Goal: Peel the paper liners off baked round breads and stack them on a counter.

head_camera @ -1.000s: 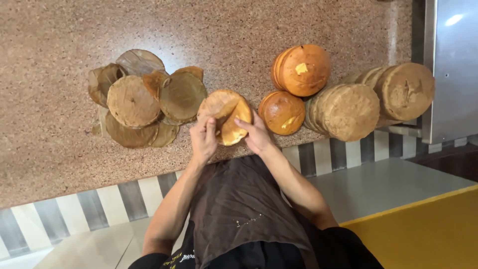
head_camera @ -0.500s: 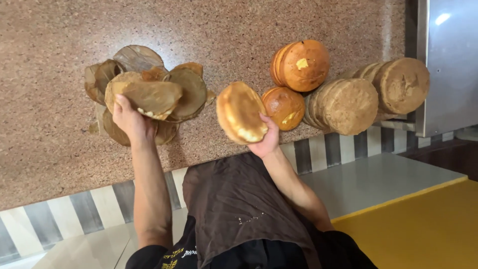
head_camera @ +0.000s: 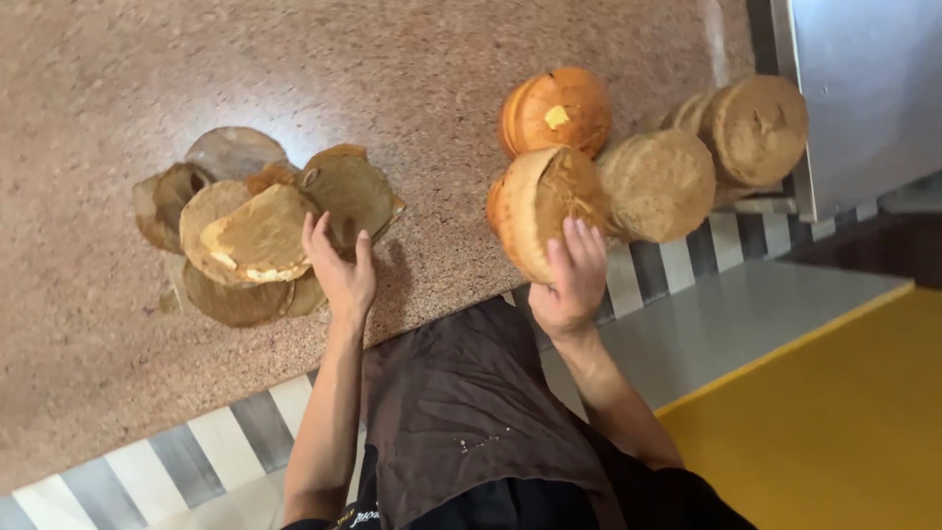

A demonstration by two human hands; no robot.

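Two hands at a speckled desk (head_camera: 118,79): right hand (head_camera: 569,280) grasping a round cake (head_camera: 540,211), left hand (head_camera: 339,270) released beside trimmed crusts (head_camera: 260,236).

Speckled brown stone counter (head_camera: 510,59), striped edge (head_camera: 196,451); yellow floor (head_camera: 834,422); steel panel (head_camera: 863,88).

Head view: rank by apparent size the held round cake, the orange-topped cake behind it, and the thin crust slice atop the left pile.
1. Held round cake, nearest the camera, which may inflate it.
2. Crust slice and orange-topped cake: too alike to rank.
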